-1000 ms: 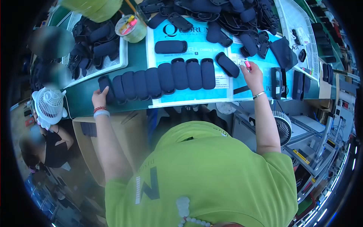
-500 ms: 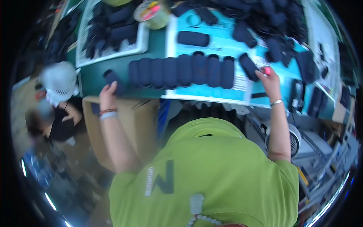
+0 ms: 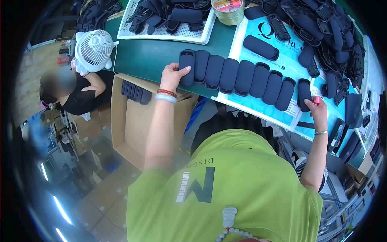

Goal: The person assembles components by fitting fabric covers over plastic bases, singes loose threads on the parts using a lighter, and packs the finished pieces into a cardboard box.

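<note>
Several dark padded pieces stand side by side in a row (image 3: 229,76) across the green table and the blue printed sheet. My left hand (image 3: 173,76) grips the piece at the row's left end (image 3: 186,64), thumb on its front. At the other end, my right hand (image 3: 317,109) has its fingers on a dark piece (image 3: 304,93) and also holds a small pink object (image 3: 316,100). A narrow gap separates that piece from the row. Another padded piece (image 3: 261,47) lies crosswise behind the row.
Behind are a white basket (image 3: 169,37) of dark pieces, a tub (image 3: 229,15) with pink and yellow items, and a large heap (image 3: 314,24). An open carton (image 3: 157,129) stands below the table edge. A white fan (image 3: 95,50) and a seated person (image 3: 82,90) are left.
The view has swung left. My left hand has brought its piece against the row's left end. My right hand has drawn the tilted right-hand piece closer to upright beside the row.
</note>
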Action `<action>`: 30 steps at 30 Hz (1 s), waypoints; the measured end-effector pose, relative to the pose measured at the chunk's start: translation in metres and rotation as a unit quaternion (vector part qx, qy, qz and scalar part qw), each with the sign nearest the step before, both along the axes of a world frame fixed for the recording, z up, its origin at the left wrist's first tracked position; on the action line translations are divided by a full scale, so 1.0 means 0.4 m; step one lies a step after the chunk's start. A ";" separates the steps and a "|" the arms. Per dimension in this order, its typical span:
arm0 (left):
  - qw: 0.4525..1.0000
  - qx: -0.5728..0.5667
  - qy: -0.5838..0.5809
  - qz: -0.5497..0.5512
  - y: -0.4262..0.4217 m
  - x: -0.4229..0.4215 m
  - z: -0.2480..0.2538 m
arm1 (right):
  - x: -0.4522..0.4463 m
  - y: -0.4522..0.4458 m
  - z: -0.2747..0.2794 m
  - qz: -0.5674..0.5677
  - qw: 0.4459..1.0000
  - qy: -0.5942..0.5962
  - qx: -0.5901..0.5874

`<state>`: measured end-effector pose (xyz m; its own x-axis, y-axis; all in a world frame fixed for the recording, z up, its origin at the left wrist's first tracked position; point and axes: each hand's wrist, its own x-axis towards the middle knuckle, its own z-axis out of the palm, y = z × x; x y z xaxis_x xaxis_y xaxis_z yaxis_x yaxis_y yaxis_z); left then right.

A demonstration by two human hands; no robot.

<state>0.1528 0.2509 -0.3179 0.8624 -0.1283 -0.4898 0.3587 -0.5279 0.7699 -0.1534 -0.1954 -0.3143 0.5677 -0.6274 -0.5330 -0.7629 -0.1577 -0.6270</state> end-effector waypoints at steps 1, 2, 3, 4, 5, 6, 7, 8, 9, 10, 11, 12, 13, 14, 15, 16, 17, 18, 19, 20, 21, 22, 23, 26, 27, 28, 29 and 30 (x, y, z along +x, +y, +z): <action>1.000 -0.004 0.007 0.013 0.001 0.010 -0.009 | -0.003 0.017 0.006 -0.012 1.000 -0.008 0.003; 1.000 -0.001 -0.012 0.019 0.003 0.012 -0.014 | -0.007 0.034 0.012 -0.025 1.000 -0.016 0.005; 0.999 0.002 -0.031 0.024 0.001 0.013 -0.017 | -0.011 0.045 0.014 -0.039 0.999 -0.024 0.009; 0.998 0.005 -0.050 0.029 -0.003 0.013 -0.016 | -0.013 0.051 0.004 -0.038 0.999 -0.016 0.002; 0.999 0.005 -0.031 0.015 0.003 0.022 -0.024 | -0.017 0.057 -0.014 -0.037 0.999 -0.008 -0.006; 1.000 0.004 -0.012 0.002 0.016 0.038 -0.037 | -0.018 0.058 -0.023 -0.036 0.999 0.001 -0.014; 1.000 0.003 0.008 -0.012 0.012 0.045 -0.028 | -0.012 0.064 -0.016 -0.049 0.999 -0.006 0.001; 0.999 0.001 0.029 -0.024 0.007 0.050 -0.019 | -0.007 0.068 -0.008 -0.031 0.999 -0.011 -0.001; 0.998 -0.001 0.050 -0.038 0.002 0.059 -0.004 | -0.003 0.071 0.000 -0.014 1.000 -0.016 -0.002; 0.996 -0.002 0.072 -0.052 -0.006 0.061 0.009 | -0.004 0.071 0.003 0.003 1.000 -0.019 -0.002; 0.997 -0.004 0.056 -0.045 -0.008 0.060 0.002 | -0.009 0.058 -0.007 0.030 0.999 -0.011 0.004; 0.998 -0.006 0.040 -0.038 -0.009 0.060 -0.006 | -0.006 0.056 -0.005 0.018 1.000 -0.005 0.016; 0.999 -0.008 0.024 -0.029 -0.006 0.061 -0.009 | 0.006 0.060 0.006 0.007 1.000 -0.001 0.029; 0.999 -0.004 0.022 -0.029 -0.004 0.063 0.009 | 0.014 0.063 0.012 -0.005 0.999 0.004 0.041; 0.999 -0.005 0.023 -0.031 -0.004 0.063 0.035 | 0.013 0.059 0.004 -0.013 0.998 -0.009 0.057; 0.999 -0.014 0.031 -0.038 -0.012 0.054 0.043 | 0.013 0.060 0.011 -0.035 0.999 0.003 0.037; 0.998 -0.036 0.035 -0.029 0.008 0.055 0.034 | -0.006 0.057 0.008 -0.066 0.996 -0.032 0.051; 0.997 -0.059 0.036 -0.020 0.029 0.060 0.024 | -0.019 0.057 0.012 -0.096 0.991 -0.073 0.063; 0.992 -0.124 0.038 0.006 0.028 0.039 0.036 | -0.012 0.076 0.055 -0.128 0.984 -0.092 0.079; 0.982 -0.181 0.038 0.037 0.022 0.025 0.056 | 0.003 0.099 0.087 -0.157 0.976 -0.113 0.102; 0.978 -0.201 0.054 0.025 0.007 0.014 0.067 | 0.002 0.106 0.084 -0.162 0.970 -0.114 0.144; 0.973 -0.219 0.067 0.017 -0.007 0.000 0.079 | 0.005 0.117 0.077 -0.164 0.962 -0.115 0.187; 0.968 -0.237 0.079 0.009 -0.024 -0.011 0.087 | 0.032 0.147 0.097 -0.162 0.951 -0.126 0.232; 0.989 -0.135 0.057 -0.036 -0.093 -0.038 0.041 | 0.068 0.189 0.040 -0.101 0.972 -0.045 0.206; 0.995 -0.090 0.045 -0.023 -0.107 -0.039 0.033 | 0.076 0.199 0.029 -0.065 0.986 -0.043 0.146; 0.994 -0.090 0.055 -0.030 -0.110 -0.030 0.035 | 0.079 0.207 0.020 -0.029 0.995 -0.038 0.085; 0.993 -0.090 0.066 -0.038 -0.110 -0.024 0.036 | 0.076 0.211 0.010 0.007 0.999 -0.032 0.025; 0.992 -0.088 0.079 -0.043 -0.109 -0.023 0.035 | 0.070 0.210 -0.003 0.008 0.999 -0.047 -0.004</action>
<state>0.1438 0.2072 -0.3040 0.7590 -0.2942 -0.5808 0.4409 -0.4240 0.7911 -0.1253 -0.1113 -0.3153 0.6250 -0.6210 -0.4730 -0.6986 -0.1746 -0.6939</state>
